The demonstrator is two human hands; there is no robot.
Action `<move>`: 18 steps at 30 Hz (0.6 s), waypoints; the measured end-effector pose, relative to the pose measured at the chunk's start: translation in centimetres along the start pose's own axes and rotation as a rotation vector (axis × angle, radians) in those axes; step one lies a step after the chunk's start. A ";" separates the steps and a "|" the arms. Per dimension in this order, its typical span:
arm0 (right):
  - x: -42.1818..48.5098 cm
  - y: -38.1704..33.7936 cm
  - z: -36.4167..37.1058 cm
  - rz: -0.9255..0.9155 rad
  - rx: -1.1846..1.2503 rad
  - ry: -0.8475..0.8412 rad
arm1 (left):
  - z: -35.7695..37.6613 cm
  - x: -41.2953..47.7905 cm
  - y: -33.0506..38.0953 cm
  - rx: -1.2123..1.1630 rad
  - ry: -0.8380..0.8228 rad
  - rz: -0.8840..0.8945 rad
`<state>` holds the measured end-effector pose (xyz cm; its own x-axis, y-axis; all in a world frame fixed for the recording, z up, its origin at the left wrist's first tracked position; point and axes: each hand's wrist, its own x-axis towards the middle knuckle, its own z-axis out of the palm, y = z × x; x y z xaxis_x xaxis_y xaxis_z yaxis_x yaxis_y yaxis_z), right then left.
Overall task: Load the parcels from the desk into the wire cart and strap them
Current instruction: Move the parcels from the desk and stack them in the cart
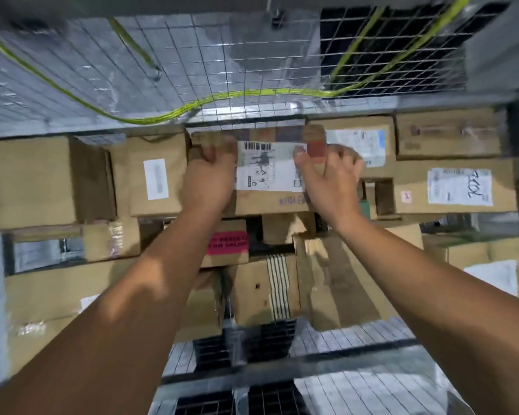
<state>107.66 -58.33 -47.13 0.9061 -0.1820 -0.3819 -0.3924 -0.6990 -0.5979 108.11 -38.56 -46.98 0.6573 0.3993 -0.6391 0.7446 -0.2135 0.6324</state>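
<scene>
I look straight down into the wire cart, which holds several cardboard parcels. A brown parcel with a white barcode label lies on top of the pile against the far mesh wall. My left hand grips its left end, fingers curled over the far edge. My right hand grips its right end beside a red sticker. A yellow-green strap hangs loose across the far mesh wall.
Other parcels flank the held one: a labelled box at left, a large plain box further left, labelled boxes at right. A box with a pink sticker lies lower. The cart's near mesh wall is below my arms.
</scene>
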 end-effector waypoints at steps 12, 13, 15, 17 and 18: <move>4.7 0.5 3.6 -0.016 -0.158 0.107 | 2.3 4.6 -1.5 0.129 0.059 0.084; 4.8 1.1 3.7 -0.048 -0.227 0.122 | 3.2 4.6 -1.6 0.178 0.031 0.061; 5.6 1.8 4.0 -0.003 -0.342 0.063 | 4.3 5.0 -1.1 0.215 0.102 0.087; 6.4 2.2 4.5 0.067 -0.446 -0.021 | 5.0 5.6 -0.9 0.274 0.144 0.096; 6.5 2.3 4.6 0.081 -0.479 -0.048 | 5.1 5.8 -1.0 0.284 0.139 0.096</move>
<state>111.94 -57.92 -54.21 0.8628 -0.2245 -0.4529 -0.3341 -0.9257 -0.1776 111.72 -40.60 -53.55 0.7183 0.4793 -0.5043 0.6957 -0.4880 0.5272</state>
